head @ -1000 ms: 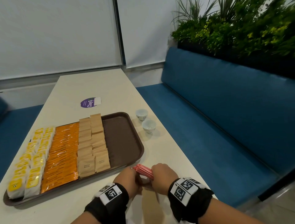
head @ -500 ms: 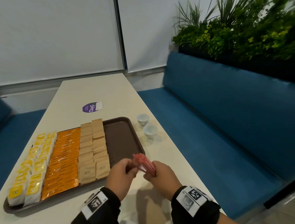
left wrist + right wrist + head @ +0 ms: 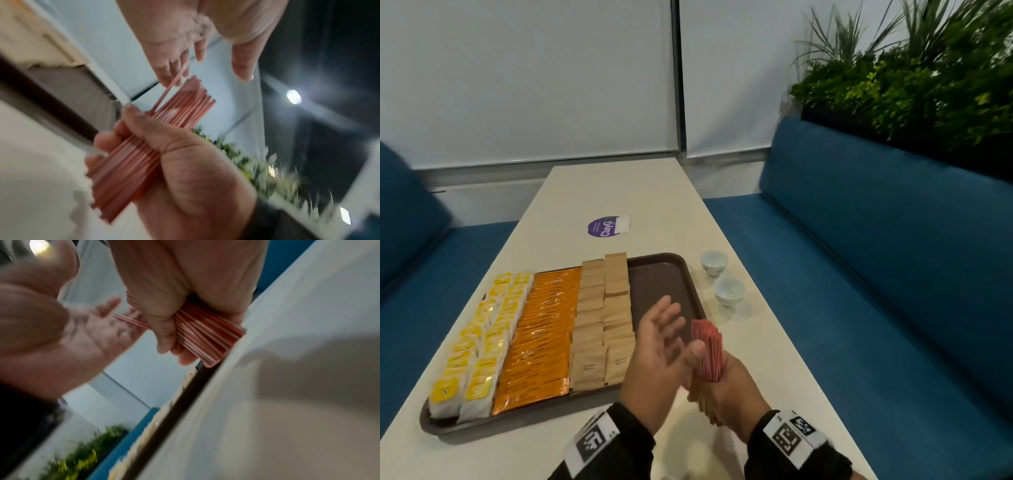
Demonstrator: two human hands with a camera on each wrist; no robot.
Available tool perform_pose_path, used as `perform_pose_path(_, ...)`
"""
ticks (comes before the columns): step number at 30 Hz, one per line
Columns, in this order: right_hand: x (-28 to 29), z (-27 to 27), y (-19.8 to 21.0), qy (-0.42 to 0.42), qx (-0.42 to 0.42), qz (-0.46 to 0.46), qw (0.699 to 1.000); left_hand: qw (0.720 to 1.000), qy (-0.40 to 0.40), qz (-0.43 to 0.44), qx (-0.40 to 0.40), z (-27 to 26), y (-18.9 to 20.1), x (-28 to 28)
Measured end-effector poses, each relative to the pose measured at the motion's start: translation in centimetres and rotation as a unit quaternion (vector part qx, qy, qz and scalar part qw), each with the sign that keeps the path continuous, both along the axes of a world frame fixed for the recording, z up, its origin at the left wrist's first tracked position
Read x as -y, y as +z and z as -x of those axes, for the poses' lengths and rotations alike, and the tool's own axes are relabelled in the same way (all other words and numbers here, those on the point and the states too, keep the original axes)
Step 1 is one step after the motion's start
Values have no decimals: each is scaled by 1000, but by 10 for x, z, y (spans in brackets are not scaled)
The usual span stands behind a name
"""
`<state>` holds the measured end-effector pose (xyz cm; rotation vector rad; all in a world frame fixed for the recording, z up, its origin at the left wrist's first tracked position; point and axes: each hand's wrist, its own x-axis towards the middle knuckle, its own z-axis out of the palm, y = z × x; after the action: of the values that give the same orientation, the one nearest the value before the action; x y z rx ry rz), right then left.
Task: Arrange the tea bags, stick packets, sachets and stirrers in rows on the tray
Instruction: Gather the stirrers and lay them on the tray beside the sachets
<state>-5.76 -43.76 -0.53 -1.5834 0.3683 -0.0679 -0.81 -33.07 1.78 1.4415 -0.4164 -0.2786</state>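
The right hand [image 3: 726, 383] clamps the light, thin, slippery red-striped stirrers [image 3: 708, 349] mid-bundle just beside the tray [image 3: 690, 274], left hand [image 3: 654, 346] fingers spread, so gripping mid-length looks safest.

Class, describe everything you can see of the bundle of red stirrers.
The bundle of red stirrers is a thick sheaf of thin red-and-white striped sticks, plastic by the look, packed side by side. The right hand grips it round the middle, upright and slightly tilted, above the table edge beside the tray. One stick splays out at the top towards the open left hand.
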Motion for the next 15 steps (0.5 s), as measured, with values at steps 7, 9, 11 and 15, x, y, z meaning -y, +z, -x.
perform_pose_path(7, -13, -20, 19, 39, 104, -48, 993, 993, 7, -107, 57, 8, 2, 7)
perform_pose_path(9, -21, -18, 18, 50, 122, -15, 991, 985, 78, -96, 118, 9, 7, 8)
perform_pose_path(11, -23, -14, 19, 75, 132, 8, 988, 972, 106, -96, 188, 9, 12, 6)
perform_pose_path(15, -24, -13, 6, 109, 109, 83, 984, 960, 98, -63, 255, 10, 13, 2)
